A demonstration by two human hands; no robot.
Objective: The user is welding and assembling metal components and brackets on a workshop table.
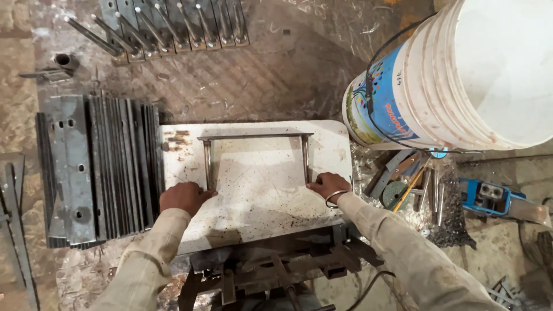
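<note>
White bucket [489,75] is sitting top right, biggest thing in view, a black cable looping over its side. The tabletop [259,196] is lying centre frame, a pale worn slab with rust specks, mounted on a dark metal stand. A stack of grey steel plates [98,167] is standing on edge just left of the tabletop, some showing punched holes. A row of flat plates with rods welded on [173,26] is lying on the floor at the top, well apart from the hands.

The U-shaped metal frame [256,152] is lying flat on the tabletop, crossbar away from the person, two legs pointing back toward them. Left hand [184,197] is pressing down at the end of the left leg, fingers curled over it; the grip is looking closed on the frame, though the fingertips are hidden. Right hand [328,185] is sitting at the end of the right leg, fingers folded onto it, a bangle on the wrist.

A blue tool [489,198] is lying on the floor at right. Scattered small tools and rods [415,187] are sitting between it and the tabletop.
</note>
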